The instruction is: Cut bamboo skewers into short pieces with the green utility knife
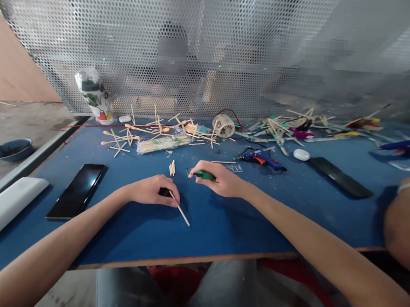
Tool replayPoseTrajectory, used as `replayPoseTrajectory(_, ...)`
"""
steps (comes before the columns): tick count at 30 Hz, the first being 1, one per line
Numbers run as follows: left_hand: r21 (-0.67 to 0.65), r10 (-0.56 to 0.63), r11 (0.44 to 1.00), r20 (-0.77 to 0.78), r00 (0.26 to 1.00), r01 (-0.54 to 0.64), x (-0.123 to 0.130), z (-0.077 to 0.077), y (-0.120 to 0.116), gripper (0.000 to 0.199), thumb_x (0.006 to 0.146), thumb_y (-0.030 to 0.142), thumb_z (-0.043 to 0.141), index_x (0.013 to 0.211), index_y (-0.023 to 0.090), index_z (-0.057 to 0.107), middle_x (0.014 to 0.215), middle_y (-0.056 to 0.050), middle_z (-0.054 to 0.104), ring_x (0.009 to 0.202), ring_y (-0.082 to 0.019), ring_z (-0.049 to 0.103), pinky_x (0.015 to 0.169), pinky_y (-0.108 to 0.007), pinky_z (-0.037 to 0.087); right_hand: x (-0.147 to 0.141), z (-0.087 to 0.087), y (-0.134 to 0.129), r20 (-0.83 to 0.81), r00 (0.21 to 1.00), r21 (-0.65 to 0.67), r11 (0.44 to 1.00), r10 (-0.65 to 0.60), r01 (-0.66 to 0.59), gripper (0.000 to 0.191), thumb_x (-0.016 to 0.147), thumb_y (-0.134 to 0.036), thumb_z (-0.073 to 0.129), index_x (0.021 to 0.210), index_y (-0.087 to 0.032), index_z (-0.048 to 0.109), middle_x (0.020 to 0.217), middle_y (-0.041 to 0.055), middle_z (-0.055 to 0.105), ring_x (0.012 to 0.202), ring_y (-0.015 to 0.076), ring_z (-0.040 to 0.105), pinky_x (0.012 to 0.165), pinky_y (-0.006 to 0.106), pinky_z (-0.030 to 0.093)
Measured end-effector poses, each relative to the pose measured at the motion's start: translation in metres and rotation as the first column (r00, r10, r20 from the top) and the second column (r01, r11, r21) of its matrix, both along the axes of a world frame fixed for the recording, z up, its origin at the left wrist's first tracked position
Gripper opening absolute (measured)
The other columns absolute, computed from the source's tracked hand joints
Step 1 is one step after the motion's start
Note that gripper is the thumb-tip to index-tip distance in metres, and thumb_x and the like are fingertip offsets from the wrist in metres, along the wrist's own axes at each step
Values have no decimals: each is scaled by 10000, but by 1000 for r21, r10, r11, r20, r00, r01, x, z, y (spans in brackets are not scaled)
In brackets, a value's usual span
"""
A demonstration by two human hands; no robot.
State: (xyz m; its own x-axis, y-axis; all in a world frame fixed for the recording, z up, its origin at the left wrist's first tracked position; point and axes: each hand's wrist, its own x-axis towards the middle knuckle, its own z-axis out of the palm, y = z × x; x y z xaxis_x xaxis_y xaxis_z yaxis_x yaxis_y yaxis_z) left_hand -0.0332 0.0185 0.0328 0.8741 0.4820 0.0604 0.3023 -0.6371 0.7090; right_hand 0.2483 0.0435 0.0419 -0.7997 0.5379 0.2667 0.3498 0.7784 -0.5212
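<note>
My left hand (156, 190) rests on the blue table, its fingers closed on one thin wooden stick (183, 214) that slants down to the right. Beside it, my right hand (217, 177) is wrapped round a small green-handled tool (204, 175); the tool's tip is too small to make out. Between and just beyond both hands lies a small group of short stick pieces (172, 168). A longer stick (223, 162) lies behind my right hand.
A black phone (77, 192) and a white case (7, 210) lie left. Behind are a packet of sticks (163, 143), stick assemblies, a tape roll (224, 126), a blue glue gun (262, 159) and a cup (99, 104). Another person's arm (405, 223) is at right.
</note>
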Motion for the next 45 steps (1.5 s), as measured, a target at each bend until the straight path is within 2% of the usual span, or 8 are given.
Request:
replayPoseTrajectory(5, 7, -34, 999, -40, 999, 34, -1, 1, 1, 182, 960, 380, 685, 1002, 239, 792, 959, -37, 785, 890, -170, 666, 879, -313, 448, -13, -7, 3, 88, 982, -31, 986, 167, -165, 402, 913, -525, 650, 1153, -207, 597, 884, 21, 692, 698, 145, 605, 656, 264, 420)
replayPoseTrajectory(10, 15, -34, 999, -90, 995, 35, -1, 4, 0, 200, 1019, 324, 587, 1056, 245, 767, 989, -36, 773, 935, -175, 660, 934, -336, 401, -1, -25, 6, 88, 991, -6, 995, 102, -102, 504, 855, -617, 685, 1126, -216, 542, 764, -28, 663, 573, 127, 544, 585, 261, 359)
replayPoseTrajectory(17, 53, 11, 999, -107, 994, -5, 2, 4, -3, 170, 1017, 320, 583, 1023, 207, 710, 972, -26, 752, 881, -155, 640, 933, -321, 388, 9, -25, 10, 120, 992, 94, 994, 41, -53, 387, 905, -610, 597, 992, -238, 535, 607, -57, 564, 508, 136, 471, 548, 274, 299)
replayPoseTrajectory(23, 78, 5, 997, -90, 996, 2, 1, 1, -4, 217, 1028, 365, 567, 1021, 200, 708, 951, -40, 743, 860, -152, 627, 893, -301, 419, 10, -32, 12, 114, 993, 168, 984, 35, -54, 522, 875, -667, 615, 1125, -218, 522, 677, -51, 623, 533, 125, 506, 568, 255, 327)
replayPoseTrajectory(30, 63, -52, 996, -80, 995, 57, 2, 2, -2, 229, 1030, 345, 575, 995, 183, 733, 949, -56, 751, 859, -151, 641, 851, -286, 443, 8, -23, 7, 25, 999, 317, 948, -38, 28, 305, 1054, -390, 370, 1191, -205, 570, 1074, 96, 730, 894, 186, 654, 759, 310, 411)
replayPoseTrajectory(33, 57, -51, 997, -82, 995, 55, 2, 2, -2, 201, 1022, 338, 596, 1007, 194, 735, 954, -42, 754, 864, -147, 639, 871, -291, 431, 8, -21, 3, 73, 997, 332, 942, 25, -48, 292, 1035, -426, 429, 1138, -210, 596, 917, 37, 731, 743, 152, 627, 695, 287, 400)
replayPoseTrajectory(36, 53, -45, 997, -86, 995, 50, 1, 2, -1, 182, 1014, 340, 610, 1012, 209, 736, 967, -28, 759, 886, -148, 645, 911, -300, 410, 5, -24, 1, 163, 981, 334, 929, 110, -160, 328, 999, -528, 507, 939, -229, 628, 735, -25, 685, 612, 122, 568, 590, 274, 330)
replayPoseTrajectory(45, 44, -65, 997, -68, 996, 68, 1, 1, 1, 201, 1019, 340, 606, 1005, 192, 740, 972, -45, 771, 879, -148, 663, 883, -296, 417, -3, -27, -5, 317, 944, 393, 893, 92, -219, 450, 1037, -557, 421, 829, -203, 604, 688, -16, 642, 566, 109, 501, 550, 295, 195)
